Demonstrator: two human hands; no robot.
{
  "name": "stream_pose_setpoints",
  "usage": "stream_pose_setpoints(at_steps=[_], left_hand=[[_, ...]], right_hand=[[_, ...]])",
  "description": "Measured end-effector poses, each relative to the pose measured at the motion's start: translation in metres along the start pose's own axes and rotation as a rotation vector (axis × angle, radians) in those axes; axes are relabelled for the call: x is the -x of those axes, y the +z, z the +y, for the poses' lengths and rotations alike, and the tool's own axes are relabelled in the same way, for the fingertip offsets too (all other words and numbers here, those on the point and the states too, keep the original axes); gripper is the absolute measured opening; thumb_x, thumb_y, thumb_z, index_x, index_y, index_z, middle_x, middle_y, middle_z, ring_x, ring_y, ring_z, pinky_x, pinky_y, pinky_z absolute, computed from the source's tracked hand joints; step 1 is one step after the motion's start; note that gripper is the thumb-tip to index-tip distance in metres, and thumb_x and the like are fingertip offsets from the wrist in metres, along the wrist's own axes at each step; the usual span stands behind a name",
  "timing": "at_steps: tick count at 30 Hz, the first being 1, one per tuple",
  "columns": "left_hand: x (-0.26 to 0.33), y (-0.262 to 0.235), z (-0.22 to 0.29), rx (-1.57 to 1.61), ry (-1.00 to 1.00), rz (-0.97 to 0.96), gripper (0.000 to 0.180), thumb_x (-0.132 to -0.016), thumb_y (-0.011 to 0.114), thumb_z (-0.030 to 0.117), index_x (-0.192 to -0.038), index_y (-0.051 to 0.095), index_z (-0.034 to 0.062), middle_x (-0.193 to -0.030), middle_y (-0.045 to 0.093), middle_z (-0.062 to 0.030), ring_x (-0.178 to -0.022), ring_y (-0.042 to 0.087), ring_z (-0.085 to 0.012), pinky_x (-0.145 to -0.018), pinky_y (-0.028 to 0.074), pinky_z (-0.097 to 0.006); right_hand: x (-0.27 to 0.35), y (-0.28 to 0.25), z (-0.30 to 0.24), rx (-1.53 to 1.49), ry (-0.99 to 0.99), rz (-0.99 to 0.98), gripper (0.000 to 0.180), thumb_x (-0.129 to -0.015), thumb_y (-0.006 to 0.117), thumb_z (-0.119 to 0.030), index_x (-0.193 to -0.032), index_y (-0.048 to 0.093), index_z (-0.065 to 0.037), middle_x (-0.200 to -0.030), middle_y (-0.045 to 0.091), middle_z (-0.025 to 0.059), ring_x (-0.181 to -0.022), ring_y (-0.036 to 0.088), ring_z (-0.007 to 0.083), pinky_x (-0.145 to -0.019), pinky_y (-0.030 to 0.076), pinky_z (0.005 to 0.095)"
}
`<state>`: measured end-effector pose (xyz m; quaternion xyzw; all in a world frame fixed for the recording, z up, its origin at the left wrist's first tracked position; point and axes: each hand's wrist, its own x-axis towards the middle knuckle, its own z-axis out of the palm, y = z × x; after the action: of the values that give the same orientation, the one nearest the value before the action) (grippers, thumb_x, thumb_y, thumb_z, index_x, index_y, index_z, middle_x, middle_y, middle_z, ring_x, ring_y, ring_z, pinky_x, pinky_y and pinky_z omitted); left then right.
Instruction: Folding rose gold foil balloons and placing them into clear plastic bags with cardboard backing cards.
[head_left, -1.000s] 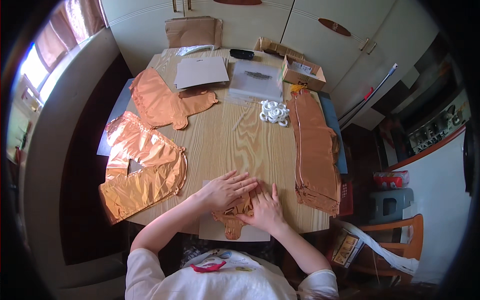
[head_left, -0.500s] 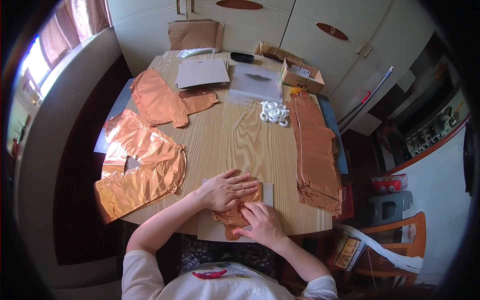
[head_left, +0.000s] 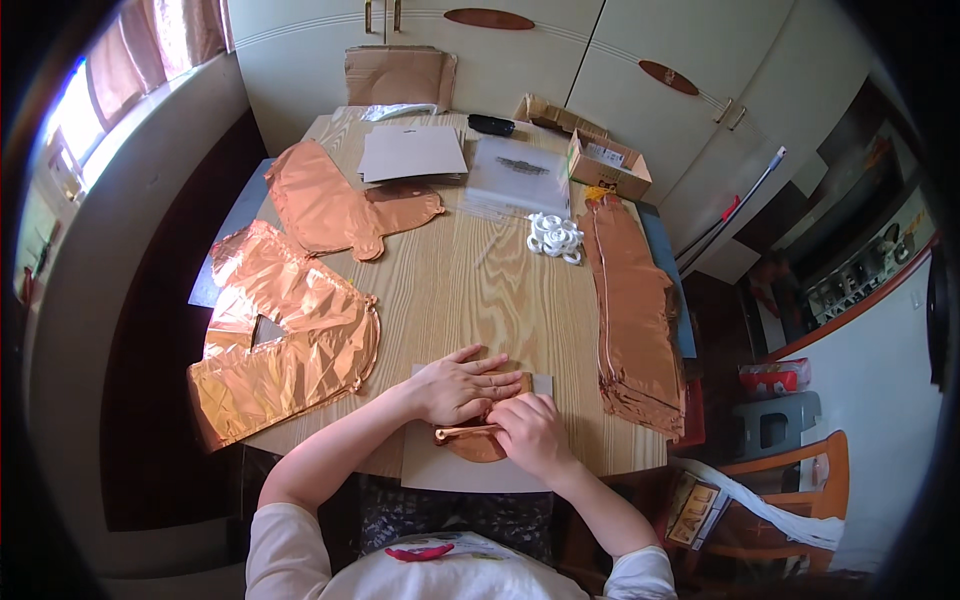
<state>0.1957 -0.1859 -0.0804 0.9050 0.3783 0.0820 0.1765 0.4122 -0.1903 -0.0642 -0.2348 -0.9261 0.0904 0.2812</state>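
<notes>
Wood-grain desk [head_left: 480, 310]: foil balloons [head_left: 640, 320] flank a card [head_left: 425, 465]. Over it, left hand [head_left: 460, 388] spreads; right hand [head_left: 533, 435] curls on folded foil [head_left: 480, 449], pinch unclear.

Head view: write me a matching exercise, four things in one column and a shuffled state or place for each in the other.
1. Left hand
2. Right hand
3. White rings
4. Box

A. Open-topped, with things inside
B. Fingers curled, at the right of the folded foil
C. Heaped in a bunch on the table
D. Laid flat, fingers outstretched

Pairs: 1-D, 2-B, 3-C, 4-A
</notes>
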Motion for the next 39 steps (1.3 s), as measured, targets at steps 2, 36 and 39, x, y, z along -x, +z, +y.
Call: stream_pose_setpoints(at_steps=[2, 36, 39], left_hand=[[0.000, -0.001, -0.001, 0.022, -0.009, -0.010, 0.056, -0.100, 0.027, 0.036, -0.153, 0.035, 0.0199, -0.160, 0.028, 0.0028, -0.150, 0.018, -0.0234, -0.123, 0.007, -0.049], [-0.002, 0.001, -0.003, 0.021, -0.024, -0.023, 0.056, -0.100, 0.026, 0.036, -0.154, 0.032, 0.0199, -0.161, 0.027, 0.0028, -0.151, 0.017, -0.0230, -0.123, 0.007, -0.048], [-0.002, -0.002, 0.000, 0.022, -0.022, -0.025, 0.057, -0.100, 0.026, 0.034, -0.155, 0.030, 0.0202, -0.161, 0.027, 0.0030, -0.151, 0.017, -0.0230, -0.123, 0.007, -0.048]], right_hand=[[-0.008, -0.004, -0.005, 0.086, -0.091, 0.049, 0.009, -0.078, 0.066, -0.017, -0.082, 0.060, -0.011, -0.083, 0.058, -0.0003, -0.081, 0.058, 0.0174, -0.075, 0.044, 0.0336], [-0.003, -0.001, -0.012, 0.385, -0.312, -0.037, 0.007, -0.084, 0.058, -0.020, -0.083, 0.055, -0.014, -0.077, 0.048, 0.0012, -0.074, 0.052, 0.0167, -0.073, 0.041, 0.0330], [0.001, -0.001, -0.011, 0.265, -0.248, -0.057, 0.007, -0.085, 0.058, -0.020, -0.084, 0.056, -0.013, -0.077, 0.050, 0.0013, -0.076, 0.053, 0.0172, -0.073, 0.042, 0.0332]])
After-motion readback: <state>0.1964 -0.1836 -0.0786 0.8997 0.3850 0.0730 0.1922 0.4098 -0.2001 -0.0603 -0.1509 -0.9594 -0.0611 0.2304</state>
